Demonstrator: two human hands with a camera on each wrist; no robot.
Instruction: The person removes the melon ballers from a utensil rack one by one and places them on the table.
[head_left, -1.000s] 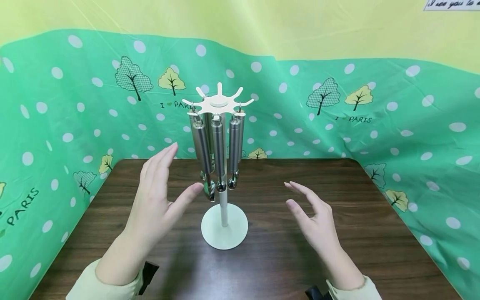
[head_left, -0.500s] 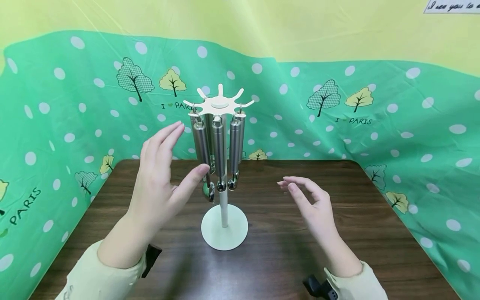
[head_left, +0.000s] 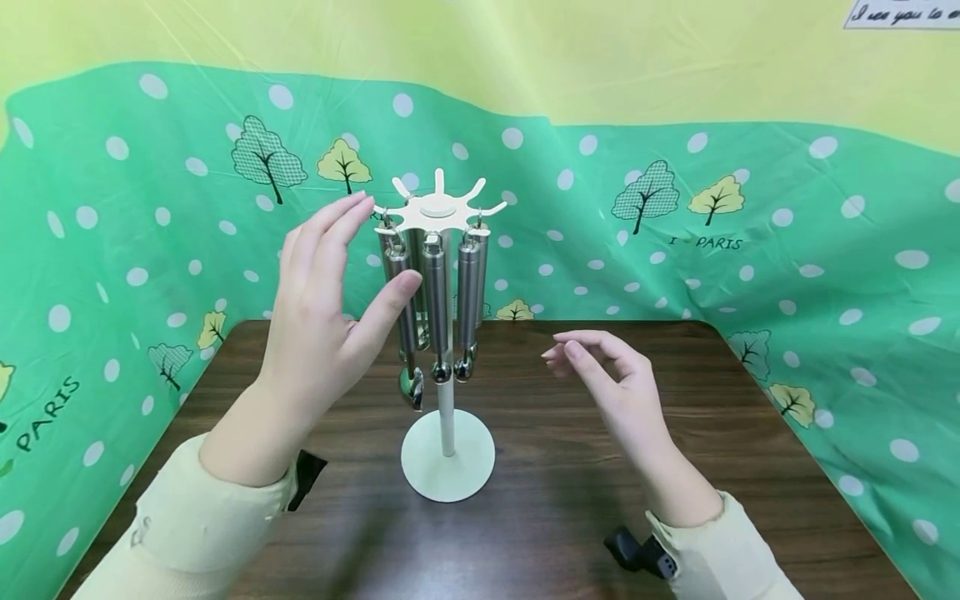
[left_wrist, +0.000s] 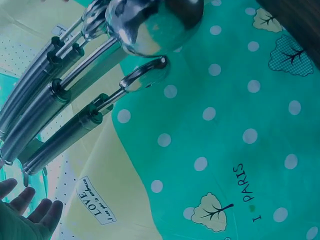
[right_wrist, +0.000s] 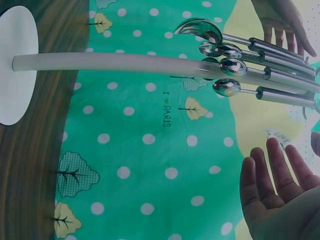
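Note:
A white stand (head_left: 447, 425) with a star of hooks (head_left: 437, 208) holds several hanging steel spoons (head_left: 434, 287) with thick grey handles. My left hand (head_left: 318, 287) is raised at the stand's left, its fingers extended and their tips beside the hooks. Its thumb overlaps the handle of the front-left spoon (head_left: 412, 387). Large in the left wrist view is a rounded, shiny bowl (left_wrist: 155, 25), with the left fingers low in the corner. My right hand (head_left: 618, 383) hovers at the stand's right, holding nothing, fingers loosely bent. In the right wrist view, its palm (right_wrist: 290, 210) lies below the spoons.
The stand's round white base (head_left: 447, 479) rests on a dark wooden table (head_left: 525, 517). A green and yellow cloth (head_left: 570, 192) with dots and trees hangs behind and along both sides of the table.
My left hand has risen along the spoons toward the hooks. The front-left spoon's bowl has swung slightly left. My right hand has moved a little up and left, its fingers drawing closer together.

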